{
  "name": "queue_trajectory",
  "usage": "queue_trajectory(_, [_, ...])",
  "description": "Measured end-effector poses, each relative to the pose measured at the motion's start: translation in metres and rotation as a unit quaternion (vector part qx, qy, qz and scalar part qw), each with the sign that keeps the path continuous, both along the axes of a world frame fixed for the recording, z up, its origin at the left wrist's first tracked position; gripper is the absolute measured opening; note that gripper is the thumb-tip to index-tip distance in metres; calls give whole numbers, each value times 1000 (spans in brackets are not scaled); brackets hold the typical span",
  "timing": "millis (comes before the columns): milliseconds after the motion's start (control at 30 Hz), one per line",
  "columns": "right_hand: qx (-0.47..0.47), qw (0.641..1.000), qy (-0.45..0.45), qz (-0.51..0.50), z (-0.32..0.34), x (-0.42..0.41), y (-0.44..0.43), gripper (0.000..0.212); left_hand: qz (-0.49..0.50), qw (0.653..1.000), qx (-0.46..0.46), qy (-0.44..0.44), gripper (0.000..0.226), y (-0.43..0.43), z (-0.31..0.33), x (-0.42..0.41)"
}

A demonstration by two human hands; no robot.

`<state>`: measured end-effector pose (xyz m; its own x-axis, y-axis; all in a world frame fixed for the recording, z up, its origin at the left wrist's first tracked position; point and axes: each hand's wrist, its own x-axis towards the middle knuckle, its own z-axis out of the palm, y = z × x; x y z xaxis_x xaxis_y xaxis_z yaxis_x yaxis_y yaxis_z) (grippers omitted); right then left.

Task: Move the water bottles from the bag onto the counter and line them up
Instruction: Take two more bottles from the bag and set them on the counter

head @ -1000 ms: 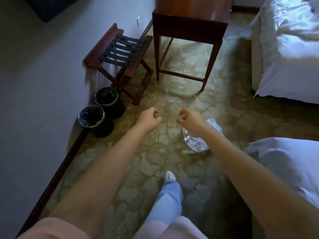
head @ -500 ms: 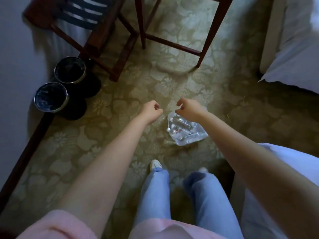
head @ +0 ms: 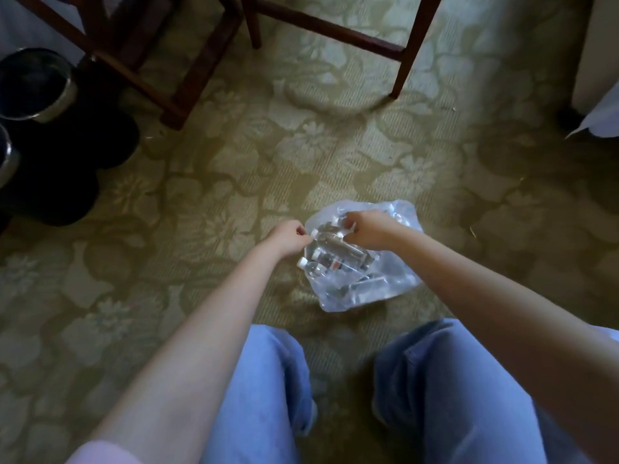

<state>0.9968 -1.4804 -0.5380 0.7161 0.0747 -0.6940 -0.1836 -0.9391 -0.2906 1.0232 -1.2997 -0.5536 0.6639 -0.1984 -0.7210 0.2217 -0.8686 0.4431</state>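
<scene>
Left hand (head: 288,237), right hand (head: 363,231) both pinching bag (head: 385,283) mouth, fingers curled; bag sitting on carpet (head: 234,162), bottles (head: 330,254) lying inside. Plastic thin, slippery, load looking heavy: taking bottles by necks seeming safest

We see left hand (head: 287,237) and right hand (head: 365,229), fingers curled, pinching the top of a clear plastic bag (head: 368,289) of water bottles (head: 331,252) lying on green floral carpet (head: 201,195), black bins (head: 67,155) far left, table legs (head: 415,45) far.
</scene>
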Motion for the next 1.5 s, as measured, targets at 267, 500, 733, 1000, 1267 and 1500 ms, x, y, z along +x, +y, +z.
queue_trajectory(267, [-99,985,-28,137,-155,41,-13,39,-145,986,65,-44,26,-26,-142,51])
queue_trajectory(500, [-80,983,39,158,-231,64,26,41,-241,966,88,-27,33,-37,-190,62])
queue_trajectory(733, [-5,998,18,-55,-293,48,36,54,-186,979,59,-66,34,-16,-194,67])
queue_trajectory(1000, [-51,998,-12,-18,-311,39,27,65,-203,974,77,-68,28,-7,-197,65])
queue_trajectory(1267, [-8,984,-141,108,-274,23,14,76,-182,979,66,-59,25,17,-198,69])
queue_trajectory(1500, [108,954,-279,-18,-215,18,18,77,-39,980,-91,-173,42,5,-172,59])
